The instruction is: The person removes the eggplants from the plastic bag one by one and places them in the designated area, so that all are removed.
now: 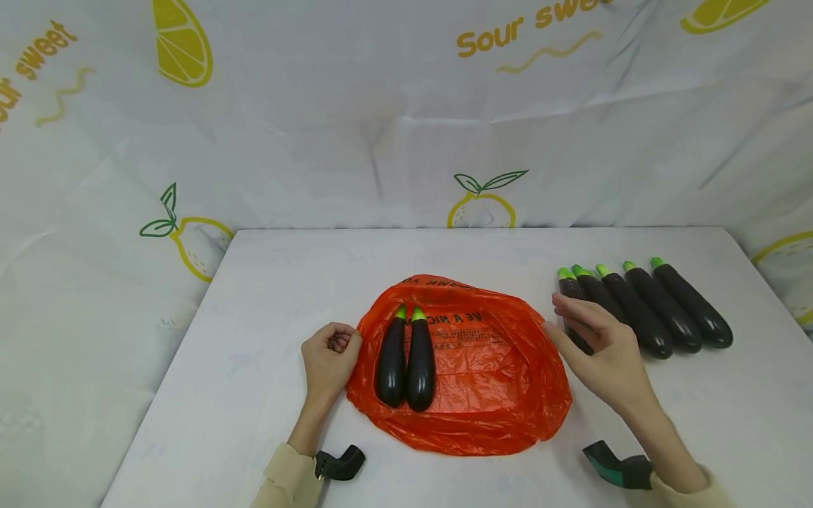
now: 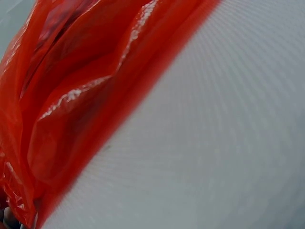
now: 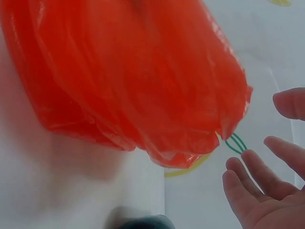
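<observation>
A red plastic bag (image 1: 483, 381) lies spread on the table with its mouth rolled wide. Two dark eggplants (image 1: 420, 363) with green caps lie side by side in its left half. My left hand (image 1: 332, 356) pinches the bag's left rim, fingers curled; the left wrist view shows mostly red plastic (image 2: 81, 100), the fingertips barely visible at its corner. By the right rim is my right hand (image 1: 603, 349), its fingers loosely spread and holding nothing. In the right wrist view that hand (image 3: 269, 191) appears apart from the bag (image 3: 133, 76).
Several more eggplants (image 1: 682, 310) lie in a slanted row at the table's right, partly behind my right hand. The white table (image 1: 241, 367) ends at a white curtain (image 1: 356, 141) printed with lemons. A dark wrist device (image 1: 343, 462) is on each forearm.
</observation>
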{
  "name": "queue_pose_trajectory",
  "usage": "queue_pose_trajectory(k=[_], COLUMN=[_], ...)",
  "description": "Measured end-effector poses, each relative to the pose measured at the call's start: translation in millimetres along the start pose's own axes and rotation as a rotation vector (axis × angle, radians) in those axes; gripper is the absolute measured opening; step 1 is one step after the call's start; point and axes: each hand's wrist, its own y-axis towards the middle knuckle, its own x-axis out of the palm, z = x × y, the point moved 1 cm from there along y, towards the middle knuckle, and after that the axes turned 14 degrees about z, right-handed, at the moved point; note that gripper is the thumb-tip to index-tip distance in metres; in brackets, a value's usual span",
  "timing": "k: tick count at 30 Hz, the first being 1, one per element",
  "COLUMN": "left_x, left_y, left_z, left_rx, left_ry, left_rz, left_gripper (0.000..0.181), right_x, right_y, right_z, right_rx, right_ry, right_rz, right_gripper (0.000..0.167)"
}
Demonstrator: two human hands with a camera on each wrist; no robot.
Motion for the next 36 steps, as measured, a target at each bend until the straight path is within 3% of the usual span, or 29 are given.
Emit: queue_pose_trajectory(k=[15, 36], left_x=[-0.1, 0.5], left_y=[-0.1, -0.5], left_z=[-0.1, 0.1], left_rx=[0.006, 0.006], left_ry=[0.006, 0.008], left_rz=[0.000, -0.006], left_gripper=[0.005, 0.006], right_x=[13, 32], right_y=[-2.6, -8.1], right_z=[-9, -18], right_rx=[0.036, 0.017], right_ry=[0.024, 0.066], right_rz=[-0.065, -0.118], right_gripper=[0.049, 0.048])
